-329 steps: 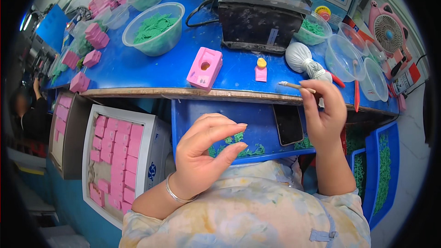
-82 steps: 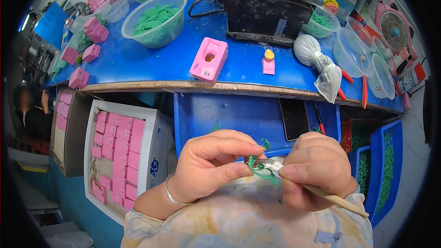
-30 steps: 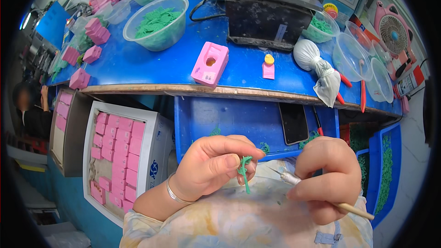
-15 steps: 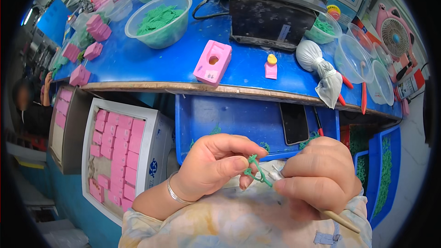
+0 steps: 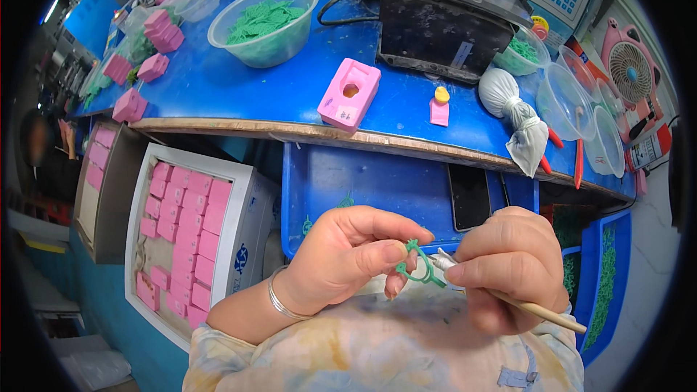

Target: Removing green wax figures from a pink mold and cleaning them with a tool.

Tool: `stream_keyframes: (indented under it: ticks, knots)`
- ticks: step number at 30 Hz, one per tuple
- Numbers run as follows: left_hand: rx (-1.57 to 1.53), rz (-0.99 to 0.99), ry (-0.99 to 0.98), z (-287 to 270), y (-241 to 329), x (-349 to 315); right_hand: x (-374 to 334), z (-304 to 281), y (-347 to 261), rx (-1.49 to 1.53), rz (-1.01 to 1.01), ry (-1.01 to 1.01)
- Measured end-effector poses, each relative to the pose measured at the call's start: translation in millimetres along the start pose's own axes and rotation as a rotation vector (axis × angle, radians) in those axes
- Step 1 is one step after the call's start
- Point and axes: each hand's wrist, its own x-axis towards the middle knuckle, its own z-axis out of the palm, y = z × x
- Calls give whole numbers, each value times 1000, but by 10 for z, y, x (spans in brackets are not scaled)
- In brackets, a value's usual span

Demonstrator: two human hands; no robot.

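My left hand (image 5: 341, 258) pinches a small green ring-shaped wax piece (image 5: 415, 270) between thumb and fingers, low in the picture over my lap. My right hand (image 5: 512, 265) grips a thin wooden-handled tool (image 5: 534, 308) like a pen. Its pale tip touches the green piece. Both hands hover in front of a blue tray (image 5: 363, 181) that sticks out under the bench edge. A metal bangle sits on my left wrist.
On the blue bench (image 5: 218, 94) stand a pink mould block (image 5: 349, 94), a clear bowl of green pieces (image 5: 263, 23), a black machine (image 5: 450, 22), a tied white bag (image 5: 512, 112), empty clear bowls (image 5: 563, 101) and a pink fan (image 5: 630, 72). A white box of pink blocks (image 5: 181, 232) sits lower left. A phone (image 5: 469, 196) lies in the tray.
My right hand came down from the bench edge to meet my left. The green piece has turned in my left fingers, and the tool tip has stayed against it over the last second.
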Motion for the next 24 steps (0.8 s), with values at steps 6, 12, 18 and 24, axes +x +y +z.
stream_keyframes:
  ticks: [6,12,18,24]
  knots:
    - [10,-6,7,6,6,2,-1,-4,6,19,27,-3]
    - [1,-8,9,-4,-1,-2,-11,13,11,37,42,7]
    - [16,-5,19,9,4,2,-7,0,4,41,54,3]
    - [15,-6,22,12,5,1,-7,6,6,20,57,-9]
